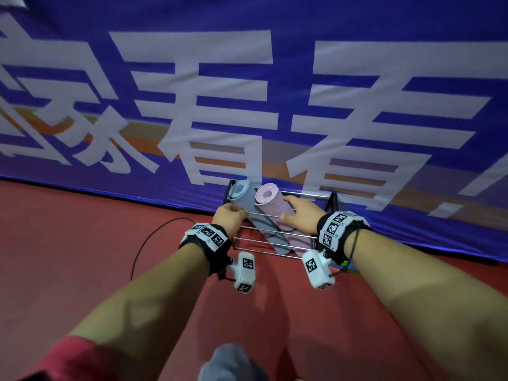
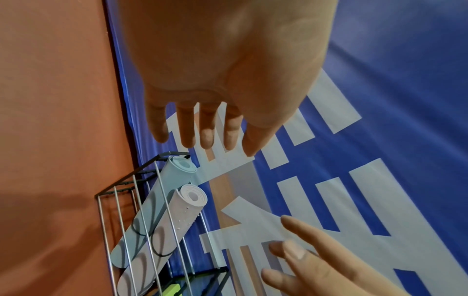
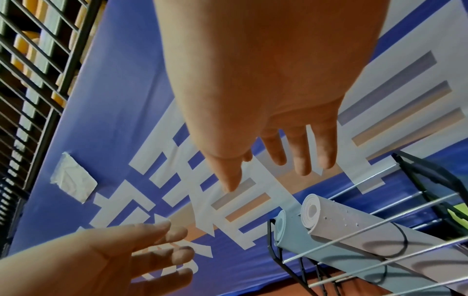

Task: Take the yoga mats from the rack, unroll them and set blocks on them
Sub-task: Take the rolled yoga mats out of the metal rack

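Two rolled yoga mats lie side by side across the bars of a low wire rack point(image 1: 275, 241) against the wall: a grey-blue mat point(image 1: 247, 209) on the left and a pink mat point(image 1: 270, 209) on the right, each with a black strap. My left hand point(image 1: 233, 214) hovers beside the grey-blue mat and my right hand point(image 1: 295, 213) over the pink one. The wrist views show the left hand point(image 2: 217, 140) and the right hand point(image 3: 268, 176) with fingers straight and spread, above the mats point(image 2: 162, 192) point(image 3: 354, 226) and apart from them. A green block point(image 2: 172, 289) sits low in the rack.
A blue banner point(image 1: 247, 105) with large white characters hangs right behind the rack. Red floor point(image 1: 68, 257) spreads to the left and towards me, with a black cable point(image 1: 143, 243) looping across it. A metal grille point(image 3: 38, 60) shows beyond the banner.
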`<state>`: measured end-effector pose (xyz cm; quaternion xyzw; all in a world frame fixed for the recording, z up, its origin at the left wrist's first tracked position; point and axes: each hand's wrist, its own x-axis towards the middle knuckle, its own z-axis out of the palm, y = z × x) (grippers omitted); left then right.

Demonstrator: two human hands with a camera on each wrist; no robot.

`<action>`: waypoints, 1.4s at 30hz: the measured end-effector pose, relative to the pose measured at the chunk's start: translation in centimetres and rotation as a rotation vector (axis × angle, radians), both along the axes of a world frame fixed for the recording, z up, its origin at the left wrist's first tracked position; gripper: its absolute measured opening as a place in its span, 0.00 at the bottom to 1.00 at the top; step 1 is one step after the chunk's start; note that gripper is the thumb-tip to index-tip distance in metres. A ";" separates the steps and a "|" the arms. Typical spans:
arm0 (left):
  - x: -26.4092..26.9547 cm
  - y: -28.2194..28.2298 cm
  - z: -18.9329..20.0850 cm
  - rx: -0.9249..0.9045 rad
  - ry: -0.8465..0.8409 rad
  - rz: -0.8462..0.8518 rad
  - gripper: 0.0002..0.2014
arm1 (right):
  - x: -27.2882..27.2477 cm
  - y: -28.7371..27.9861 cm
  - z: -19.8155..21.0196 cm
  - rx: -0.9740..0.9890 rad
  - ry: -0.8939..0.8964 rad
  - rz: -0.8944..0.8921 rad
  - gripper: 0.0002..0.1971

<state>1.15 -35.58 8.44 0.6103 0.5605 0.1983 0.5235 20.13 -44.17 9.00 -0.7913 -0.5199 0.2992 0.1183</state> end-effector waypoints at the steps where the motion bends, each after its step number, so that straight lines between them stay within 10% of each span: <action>1: 0.5 1.3 -0.4 -0.005 0.016 -0.010 0.05 | 0.7 1.0 -0.3 -0.004 0.000 -0.007 0.34; 22: 14.9 31.8 -19.2 -0.308 0.545 -0.456 0.06 | 11.3 25.5 -15.5 -0.242 0.133 -0.283 0.26; 33: 17.4 35.9 -39.3 -0.271 0.474 -0.218 0.44 | 12.1 31.5 -30.5 -0.263 0.248 -0.262 0.27; 42: 18.9 35.9 -35.3 -0.194 0.687 -0.387 0.27 | 13.7 31.1 -36.2 -0.404 0.035 0.090 0.36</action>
